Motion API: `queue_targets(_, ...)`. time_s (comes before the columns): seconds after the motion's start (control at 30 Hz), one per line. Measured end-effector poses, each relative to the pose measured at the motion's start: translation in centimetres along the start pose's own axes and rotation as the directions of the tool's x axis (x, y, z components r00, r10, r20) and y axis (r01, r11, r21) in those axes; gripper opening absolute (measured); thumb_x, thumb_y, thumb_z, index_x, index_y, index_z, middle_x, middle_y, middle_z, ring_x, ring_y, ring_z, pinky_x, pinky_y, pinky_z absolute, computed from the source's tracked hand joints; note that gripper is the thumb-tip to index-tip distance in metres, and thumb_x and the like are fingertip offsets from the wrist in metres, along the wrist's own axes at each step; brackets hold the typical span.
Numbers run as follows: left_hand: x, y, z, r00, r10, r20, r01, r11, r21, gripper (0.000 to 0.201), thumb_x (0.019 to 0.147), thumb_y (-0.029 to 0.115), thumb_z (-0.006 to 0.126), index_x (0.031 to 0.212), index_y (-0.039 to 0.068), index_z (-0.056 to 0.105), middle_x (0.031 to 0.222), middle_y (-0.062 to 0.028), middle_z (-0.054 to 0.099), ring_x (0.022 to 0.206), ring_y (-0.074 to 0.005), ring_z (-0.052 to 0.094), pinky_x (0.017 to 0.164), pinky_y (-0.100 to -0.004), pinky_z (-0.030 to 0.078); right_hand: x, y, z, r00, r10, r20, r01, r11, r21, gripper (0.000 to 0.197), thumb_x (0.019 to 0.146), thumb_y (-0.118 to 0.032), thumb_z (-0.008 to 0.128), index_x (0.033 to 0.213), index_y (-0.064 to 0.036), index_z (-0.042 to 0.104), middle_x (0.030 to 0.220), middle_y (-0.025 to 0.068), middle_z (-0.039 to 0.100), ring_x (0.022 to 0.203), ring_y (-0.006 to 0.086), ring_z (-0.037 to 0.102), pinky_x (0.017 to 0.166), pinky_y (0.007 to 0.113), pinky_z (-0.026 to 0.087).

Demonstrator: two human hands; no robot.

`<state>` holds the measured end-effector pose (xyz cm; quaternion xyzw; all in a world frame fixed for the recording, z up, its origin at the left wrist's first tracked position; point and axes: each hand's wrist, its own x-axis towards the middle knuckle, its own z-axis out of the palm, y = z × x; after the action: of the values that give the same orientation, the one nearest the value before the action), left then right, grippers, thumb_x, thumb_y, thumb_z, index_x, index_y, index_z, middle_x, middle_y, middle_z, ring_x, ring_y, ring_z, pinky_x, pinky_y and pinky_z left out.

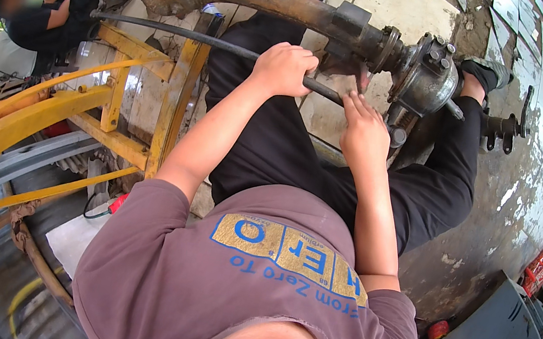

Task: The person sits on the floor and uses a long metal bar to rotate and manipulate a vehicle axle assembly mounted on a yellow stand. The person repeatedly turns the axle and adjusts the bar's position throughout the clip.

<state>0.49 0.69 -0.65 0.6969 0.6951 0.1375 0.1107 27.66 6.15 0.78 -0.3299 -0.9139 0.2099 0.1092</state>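
"Black metal, from end to end: a long, slender rod (323,90) slants across in front of the person, above the black-trousered left leg (259,135). Who has it?"

"The left hand (283,70) does. Its fingers are curled closed around the rod, well away from the rod's left end."

"And the right hand (367,130)?"

"Farther right along the rod. Those fingers are lightly bent, their tips at the rod; the palm is hidden, so whether they grip it cannot be told."

"What lies just beyond?"

"A rusty brown steel axle housing (272,0), with a rounded bulge toward its left end. Near the right hand sits a grey, bolted, cylindrical metal hub (424,77)."

"And on the left?"

"A yellow-painted metal frame (178,95), the rod passing over its top in view. Past that frame, another person in dark clothes (33,29) is close to the housing's left end."
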Motion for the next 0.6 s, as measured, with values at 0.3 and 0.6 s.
queue_targets(0.3, -0.1, -0.3, 0.5, 0.998, 0.038, -0.054, -0.039, 0.999, -0.013, 0.030, 0.074, 0.028, 0.089, 0.079, 0.015, 0.063, 0.084, -0.0024, 0.069, 0.091, -0.0280, 0.074, 0.083, -0.0443, 0.055, 0.4, -0.2, 0.3, 0.998, -0.028, -0.052, 0.024, 0.997, -0.070, 0.045, 0.101, -0.004, 0.062, 0.144, -0.0042, 0.075, 0.154, 0.0153, 0.076, 0.147, 0.0314, 0.070, 0.123, 0.051, 0.055)
queue_targets(0.6, -0.3, -0.2, 0.0, 1.000, 0.015, -0.022, -0.015, 1.000, 0.013, 0.031, 0.075, 0.030, 0.089, 0.079, 0.014, 0.063, 0.084, -0.0035, 0.069, 0.091, -0.0284, 0.074, 0.083, -0.0446, 0.055, 1.0, -0.7, 0.4, 1.000, -0.011, -0.021, 0.010, 0.999, -0.044, 0.044, 0.103, -0.006, 0.061, 0.144, -0.0039, 0.075, 0.154, 0.0158, 0.076, 0.146, 0.0331, 0.070, 0.124, 0.052, 0.055)
